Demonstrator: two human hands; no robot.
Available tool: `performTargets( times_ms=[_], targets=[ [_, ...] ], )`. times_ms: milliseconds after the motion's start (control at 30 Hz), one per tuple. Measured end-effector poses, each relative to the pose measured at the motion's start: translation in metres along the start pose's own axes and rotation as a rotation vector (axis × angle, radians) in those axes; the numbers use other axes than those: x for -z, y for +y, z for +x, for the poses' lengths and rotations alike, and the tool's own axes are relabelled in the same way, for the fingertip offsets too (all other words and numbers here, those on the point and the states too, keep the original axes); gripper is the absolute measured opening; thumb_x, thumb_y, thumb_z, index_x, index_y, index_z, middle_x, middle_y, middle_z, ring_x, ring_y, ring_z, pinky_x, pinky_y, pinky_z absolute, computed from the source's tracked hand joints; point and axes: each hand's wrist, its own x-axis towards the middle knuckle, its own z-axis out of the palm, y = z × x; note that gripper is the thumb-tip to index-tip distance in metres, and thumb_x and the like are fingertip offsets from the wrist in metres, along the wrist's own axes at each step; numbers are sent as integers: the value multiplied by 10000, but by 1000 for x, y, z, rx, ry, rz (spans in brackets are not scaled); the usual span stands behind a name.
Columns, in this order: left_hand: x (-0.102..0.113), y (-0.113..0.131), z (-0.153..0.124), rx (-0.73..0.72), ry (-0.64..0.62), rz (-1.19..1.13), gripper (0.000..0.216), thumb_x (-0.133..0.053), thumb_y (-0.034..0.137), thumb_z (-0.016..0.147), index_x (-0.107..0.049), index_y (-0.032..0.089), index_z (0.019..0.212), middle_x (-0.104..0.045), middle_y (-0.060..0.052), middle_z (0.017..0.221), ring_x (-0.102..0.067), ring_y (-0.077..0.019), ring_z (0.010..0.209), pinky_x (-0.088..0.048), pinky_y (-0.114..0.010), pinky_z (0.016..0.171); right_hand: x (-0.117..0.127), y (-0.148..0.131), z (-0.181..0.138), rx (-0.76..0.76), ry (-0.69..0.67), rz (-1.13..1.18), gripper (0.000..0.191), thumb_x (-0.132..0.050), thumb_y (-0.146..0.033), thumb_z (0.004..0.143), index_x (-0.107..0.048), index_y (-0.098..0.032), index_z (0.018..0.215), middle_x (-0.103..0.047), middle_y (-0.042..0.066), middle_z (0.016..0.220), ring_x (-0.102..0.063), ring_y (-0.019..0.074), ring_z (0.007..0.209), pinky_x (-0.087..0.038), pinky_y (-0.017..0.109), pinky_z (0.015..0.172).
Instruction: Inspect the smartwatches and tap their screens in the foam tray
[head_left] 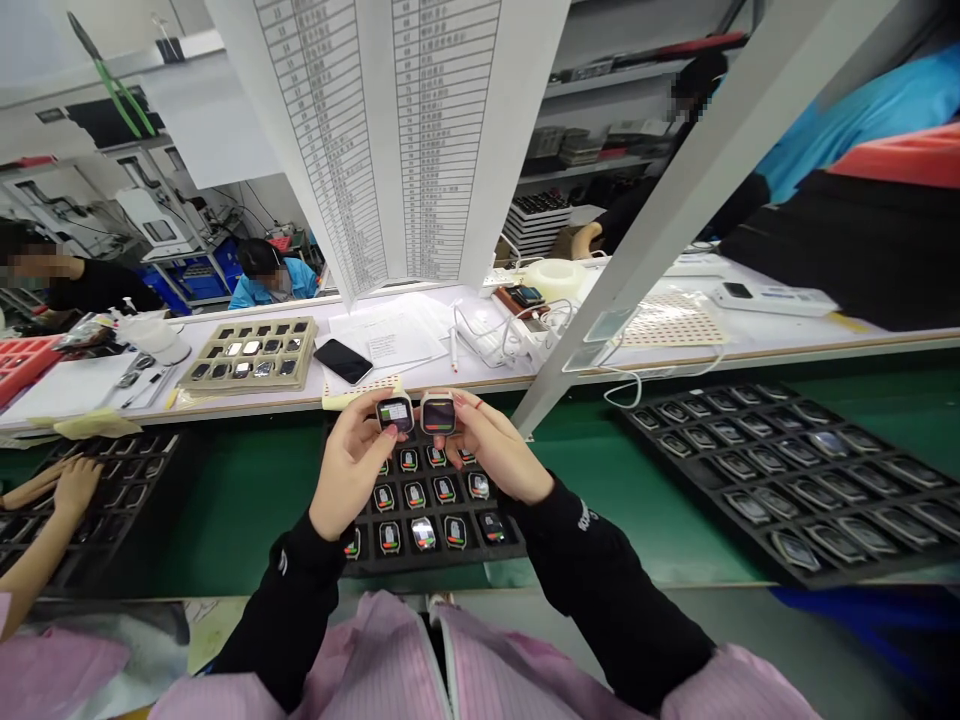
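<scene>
Left watch (394,413) and right watch (439,413): both lit, held above the far part of the centre tray (442,566), close beside each other. Left hand (349,455) pinched the first, thumb on its screen; right hand (489,435) gripped the second between its fingers. Both hands partly covered the centre tray's far rows.

Centre tray: black, holding rows of lit watches. Beyond it: spotted sheet (358,396), phone (343,361), papers (397,335), marker (453,350). Beyond it to the left: beige tray (244,398), filled. Well to its right: right tray (731,500), filled. Well to its left: left tray (142,525), under a co-worker's hands (76,485). Beyond its right corner rose a post (652,240).

Surface: green mat (577,490) beneath the centre tray; white shelf (487,372) behind it. Room beyond: racks (592,88) and co-workers, two in blue; a hanging chart (382,130) blocked part of the view.

Writing: chart, ruled lists, too small to read; right sleeve (600,555), white lettering, illegible.
</scene>
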Motion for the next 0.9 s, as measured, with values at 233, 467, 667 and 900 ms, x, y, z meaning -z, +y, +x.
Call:
performTargets(
  times_ms=[233, 467, 667, 900],
  targets=[
    [3, 13, 6, -65, 14, 16, 352, -627, 243, 869, -560, 257, 1214, -623, -51, 1149, -630, -127, 864, -536, -243, 754, -12, -13, 8, 49, -41, -1, 454, -598, -524, 877, -635, -170, 1158, -593, 57, 856, -551, 147, 639, -405, 207, 414],
    [4, 16, 5, -83, 35, 47, 365, -638, 240, 858, -554, 242, 1213, -617, -63, 1166, -619, -130, 889, -524, -232, 734, -15, -14, 11, 63, -72, -10, 450, -600, -532, 883, -640, -168, 1145, -598, 58, 855, -550, 143, 637, -410, 200, 416],
    [5, 18, 5, -67, 64, 68, 387, -647, 268, 844, -545, 216, 1214, -628, -82, 1145, -623, -162, 913, -532, -276, 783, -17, -14, 12, 59, -69, -11, 448, -611, -542, 875, -652, -175, 1131, -596, 56, 854, -555, 143, 627, -408, 200, 410],
    [8, 16, 5, -59, 66, 50, 398, -651, 264, 843, -541, 214, 1222, -625, -83, 1164, -626, -166, 946, -534, -279, 810, -16, -16, 11, 44, -138, 0, 453, -643, -491, 873, -619, -186, 1207, -592, 65, 899, -558, 151, 680, -435, 201, 428]
  ],
)
